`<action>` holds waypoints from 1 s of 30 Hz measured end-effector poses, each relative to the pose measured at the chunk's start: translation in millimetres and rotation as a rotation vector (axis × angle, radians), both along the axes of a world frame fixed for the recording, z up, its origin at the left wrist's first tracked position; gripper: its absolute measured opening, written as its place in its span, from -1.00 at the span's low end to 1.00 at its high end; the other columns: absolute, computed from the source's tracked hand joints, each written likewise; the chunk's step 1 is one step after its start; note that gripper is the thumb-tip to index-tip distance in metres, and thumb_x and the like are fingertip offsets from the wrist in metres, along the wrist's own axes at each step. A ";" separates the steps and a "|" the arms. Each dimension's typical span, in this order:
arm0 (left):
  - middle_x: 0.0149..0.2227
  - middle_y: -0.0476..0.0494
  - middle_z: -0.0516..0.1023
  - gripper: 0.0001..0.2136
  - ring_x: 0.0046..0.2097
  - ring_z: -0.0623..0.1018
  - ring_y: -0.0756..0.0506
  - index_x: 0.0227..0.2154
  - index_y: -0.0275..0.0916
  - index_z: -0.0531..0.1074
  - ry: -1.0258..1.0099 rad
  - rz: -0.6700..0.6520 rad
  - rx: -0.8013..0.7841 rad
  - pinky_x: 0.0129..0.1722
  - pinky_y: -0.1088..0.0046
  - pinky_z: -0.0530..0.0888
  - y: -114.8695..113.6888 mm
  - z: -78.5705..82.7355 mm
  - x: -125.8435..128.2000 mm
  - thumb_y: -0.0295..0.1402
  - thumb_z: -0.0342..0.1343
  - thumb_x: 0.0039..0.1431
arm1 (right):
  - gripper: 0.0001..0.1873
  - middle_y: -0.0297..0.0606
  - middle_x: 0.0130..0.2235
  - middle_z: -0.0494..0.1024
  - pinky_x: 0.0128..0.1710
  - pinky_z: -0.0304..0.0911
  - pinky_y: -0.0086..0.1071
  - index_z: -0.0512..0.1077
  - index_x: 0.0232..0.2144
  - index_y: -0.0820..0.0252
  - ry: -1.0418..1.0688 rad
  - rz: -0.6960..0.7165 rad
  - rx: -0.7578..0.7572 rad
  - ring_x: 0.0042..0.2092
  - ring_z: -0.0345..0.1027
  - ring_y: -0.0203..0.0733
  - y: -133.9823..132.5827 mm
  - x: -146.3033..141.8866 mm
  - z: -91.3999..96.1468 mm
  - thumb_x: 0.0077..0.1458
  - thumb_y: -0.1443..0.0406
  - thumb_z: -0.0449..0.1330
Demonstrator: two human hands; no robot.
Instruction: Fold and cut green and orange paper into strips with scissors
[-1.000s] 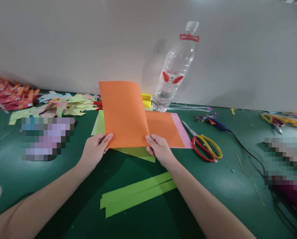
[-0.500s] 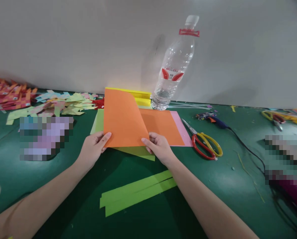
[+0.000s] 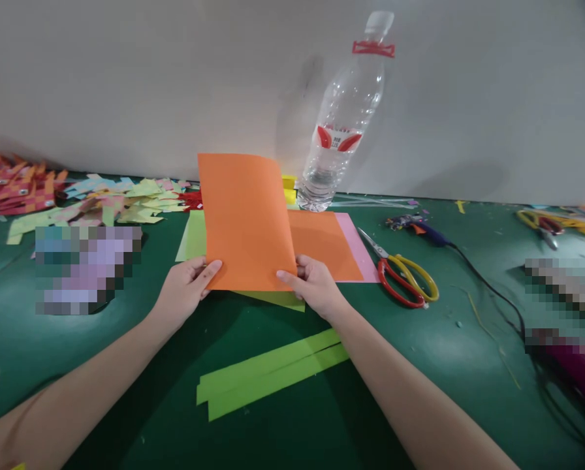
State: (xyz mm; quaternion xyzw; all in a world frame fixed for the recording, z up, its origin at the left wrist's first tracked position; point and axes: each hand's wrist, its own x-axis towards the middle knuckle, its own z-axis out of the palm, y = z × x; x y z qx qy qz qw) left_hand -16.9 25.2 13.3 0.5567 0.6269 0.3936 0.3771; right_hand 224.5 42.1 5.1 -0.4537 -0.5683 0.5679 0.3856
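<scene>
Between both hands stands a sheet of orange paper [image 3: 246,219], raised at a tilt off the table. My left hand [image 3: 187,287] pinches its lower left corner, thumb in front. My right hand [image 3: 315,284] grips the lower right corner in the same way. Behind it lies more orange paper [image 3: 324,245] on a pink sheet [image 3: 357,248]. Light green paper [image 3: 193,235] shows at the left, and an olive-green edge [image 3: 273,300] pokes out below the raised sheet. Nearer to me lie green paper strips [image 3: 273,372].
Scissors [image 3: 407,281] with red and yellow handles lie right of the stack. A plastic bottle [image 3: 341,124] stands behind, near the wall. A blue-handled corded tool [image 3: 432,234] is farther right. Several cut paper pieces [image 3: 126,202] and orange folded-paper pieces [image 3: 18,183] lie at back left.
Both hands have lifted the orange sheet; its top edge is higher and it now looks separate from the stack. My view has shifted slightly.
</scene>
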 end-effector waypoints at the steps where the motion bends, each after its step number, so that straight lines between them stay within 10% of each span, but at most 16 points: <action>1: -0.65 0.13 0.03 -0.61 -0.64 0.16 0.05 -0.62 -0.19 0.13 0.006 0.002 0.001 -0.63 0.53 0.16 -0.1 0.7 0.4 -0.03 0.05 0.09 | -0.61 -0.43 -0.52 0.40 -0.68 0.04 -0.49 0.40 -0.16 0.19 -0.003 -0.017 -0.010 -0.65 0.05 -0.48 0.1 -0.3 -0.7 0.01 0.09 0.26; 5: -0.66 0.13 0.03 -0.63 -0.65 0.16 0.05 -0.61 -0.19 0.14 0.022 -0.002 -0.010 -0.63 0.52 0.16 -0.8 3.2 2.2 -0.03 0.05 0.09 | -0.58 -0.56 -0.70 0.09 -0.73 -0.04 -0.51 0.25 -0.58 0.16 0.001 -0.121 -0.056 -0.71 0.07 -0.46 0.6 -2.3 -2.3 0.02 -0.03 0.20; 10: -0.65 0.13 0.00 -0.61 -0.64 0.15 0.06 -0.61 -0.19 0.12 0.024 -0.017 -0.002 -0.63 0.54 0.14 -1.4 2.3 1.4 -0.04 0.04 0.11 | -0.50 -0.49 -0.76 0.20 -0.73 -0.04 -0.49 0.20 -0.65 0.14 0.023 -0.094 -0.055 -0.74 0.04 -0.45 0.1 -2.1 -1.9 0.09 -0.08 0.08; 19: -0.74 0.10 0.13 -0.65 -0.66 0.19 0.03 -0.61 -0.19 0.23 0.116 -0.138 0.005 -0.63 0.51 0.15 0.5 10.0 0.0 -0.05 0.00 0.10 | -0.54 -0.15 -0.11 0.56 -0.09 0.38 -0.19 0.46 -0.16 0.16 0.080 0.045 -0.014 -0.09 0.46 -0.08 -1.6 0.9 8.9 -0.14 0.15 0.37; 27: -0.75 0.11 0.10 -0.63 -0.68 0.19 0.04 -0.66 -0.18 0.14 0.160 -0.168 0.038 -0.63 0.54 0.17 1.9 7.6 -0.9 -0.06 -0.01 0.11 | -0.57 -0.42 -0.68 0.32 -0.68 0.13 -0.45 0.36 -0.62 0.17 0.124 -0.124 -0.191 -0.65 0.17 -0.38 3.2 -1.1 -3.1 -0.04 -0.05 0.22; 30: -0.74 0.11 0.11 -0.64 -0.68 0.21 0.03 -0.64 -0.18 0.20 0.174 -0.182 0.029 -0.64 0.53 0.17 1.6 8.4 -2.3 -0.05 -0.01 0.10 | -0.56 -0.35 -0.61 0.42 -0.60 0.24 -0.43 0.39 -0.59 0.20 0.207 -0.132 -0.207 -0.58 0.29 -0.33 2.4 -0.9 -1.4 -0.07 -0.06 0.24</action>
